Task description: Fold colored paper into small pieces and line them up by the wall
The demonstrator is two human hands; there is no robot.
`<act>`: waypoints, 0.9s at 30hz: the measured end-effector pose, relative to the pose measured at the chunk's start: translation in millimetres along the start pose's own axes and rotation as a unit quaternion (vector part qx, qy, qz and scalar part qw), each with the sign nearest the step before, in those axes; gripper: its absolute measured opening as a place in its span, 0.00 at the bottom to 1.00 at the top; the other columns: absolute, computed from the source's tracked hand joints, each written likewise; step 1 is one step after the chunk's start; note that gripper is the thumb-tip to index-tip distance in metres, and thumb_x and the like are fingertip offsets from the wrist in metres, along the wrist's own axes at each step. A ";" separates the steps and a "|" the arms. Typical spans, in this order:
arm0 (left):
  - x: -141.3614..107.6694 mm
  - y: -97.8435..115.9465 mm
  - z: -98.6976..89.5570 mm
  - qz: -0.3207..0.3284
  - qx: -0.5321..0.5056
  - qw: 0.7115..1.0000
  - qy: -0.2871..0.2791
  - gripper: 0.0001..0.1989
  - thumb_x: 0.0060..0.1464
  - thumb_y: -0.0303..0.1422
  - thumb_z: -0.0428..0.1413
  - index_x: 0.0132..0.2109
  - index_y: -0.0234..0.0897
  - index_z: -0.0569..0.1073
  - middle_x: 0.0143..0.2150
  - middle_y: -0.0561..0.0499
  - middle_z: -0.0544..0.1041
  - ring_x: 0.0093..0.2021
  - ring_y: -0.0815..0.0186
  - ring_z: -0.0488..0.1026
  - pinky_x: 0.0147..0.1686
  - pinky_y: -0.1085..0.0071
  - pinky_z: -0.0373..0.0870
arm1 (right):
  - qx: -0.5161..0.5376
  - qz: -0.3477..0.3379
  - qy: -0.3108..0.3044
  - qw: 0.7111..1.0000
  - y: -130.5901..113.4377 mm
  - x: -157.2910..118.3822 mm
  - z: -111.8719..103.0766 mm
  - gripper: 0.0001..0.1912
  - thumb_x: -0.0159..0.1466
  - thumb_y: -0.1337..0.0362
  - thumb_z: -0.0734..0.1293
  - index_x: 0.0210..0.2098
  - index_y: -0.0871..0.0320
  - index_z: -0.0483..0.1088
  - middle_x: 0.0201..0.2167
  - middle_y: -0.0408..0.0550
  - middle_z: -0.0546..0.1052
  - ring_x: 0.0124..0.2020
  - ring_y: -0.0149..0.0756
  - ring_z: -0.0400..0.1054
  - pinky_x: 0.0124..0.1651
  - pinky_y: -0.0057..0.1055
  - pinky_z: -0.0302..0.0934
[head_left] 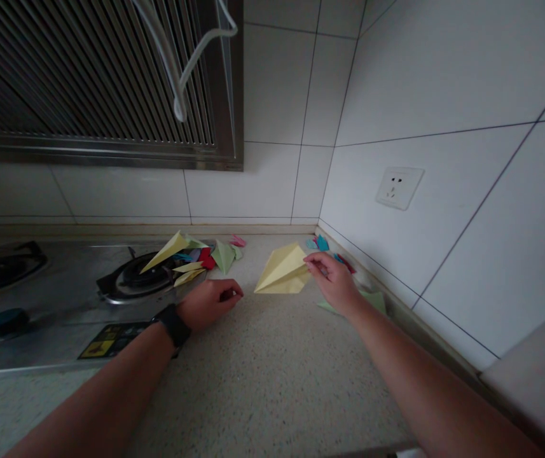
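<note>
A pale yellow paper plane (282,268) is pinched at its right edge between the thumb and fingers of my right hand (332,277). Its pointed nose faces lower left, over the speckled countertop. Resting near the stove's right edge, my left hand (212,300) has its fingers curled in, with nothing visible in them; a black watch (172,324) is on that wrist. Just beyond it lies a pile of folded papers, among them a yellow paper plane (165,251), a green folded paper (224,256) and a red one (206,259). Another green folded paper (373,301) is partly hidden under my right wrist.
A gas stove (62,343) with a burner (141,275) fills the left side, below a range hood (228,95) with a hanging white cable (179,105). Blue folded paper (321,242) sits in the back corner. The right tiled wall carries a socket (399,188).
</note>
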State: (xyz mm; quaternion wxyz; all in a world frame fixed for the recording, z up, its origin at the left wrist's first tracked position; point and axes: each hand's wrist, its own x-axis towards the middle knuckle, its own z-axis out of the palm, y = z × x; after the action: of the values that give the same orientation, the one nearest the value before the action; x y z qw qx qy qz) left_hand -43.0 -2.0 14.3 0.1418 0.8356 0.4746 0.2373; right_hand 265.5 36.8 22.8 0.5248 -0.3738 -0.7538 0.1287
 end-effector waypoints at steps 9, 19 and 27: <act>-0.5 0.5 -0.4 -0.004 -0.009 1.000 -0.006 0.14 0.58 0.40 0.49 0.40 0.39 0.76 0.27 0.54 0.74 0.26 0.70 0.68 0.26 0.75 0.58 | -0.006 -0.016 0.007 1.000 3.3 1.3 -0.4 0.07 0.62 0.61 0.65 0.39 0.53 0.72 0.35 0.47 0.76 0.34 0.38 0.70 0.41 0.36 0.64; -0.9 -0.9 -1.8 -0.006 0.007 1.000 -0.009 0.13 0.59 0.40 0.49 0.41 0.40 0.76 0.29 0.54 0.76 0.27 0.69 0.69 0.27 0.75 0.59 | 0.011 0.004 0.006 1.000 11.1 0.9 -2.2 0.07 0.62 0.61 0.65 0.38 0.53 0.72 0.35 0.48 0.76 0.35 0.38 0.70 0.42 0.37 0.64; -0.6 -4.0 -1.6 -0.009 0.003 1.000 -0.019 0.13 0.59 0.40 0.49 0.41 0.40 0.75 0.29 0.54 0.76 0.28 0.69 0.70 0.28 0.75 0.59 | -0.006 -0.005 0.008 1.000 12.9 1.4 -3.3 0.06 0.63 0.62 0.64 0.38 0.53 0.71 0.34 0.47 0.76 0.34 0.38 0.71 0.41 0.36 0.65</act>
State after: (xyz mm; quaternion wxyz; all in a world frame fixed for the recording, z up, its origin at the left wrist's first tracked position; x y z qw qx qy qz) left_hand -47.0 -0.4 13.6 0.1501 0.8359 0.4804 0.2188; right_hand 273.7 46.0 17.5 0.5291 -0.3739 -0.7525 0.1186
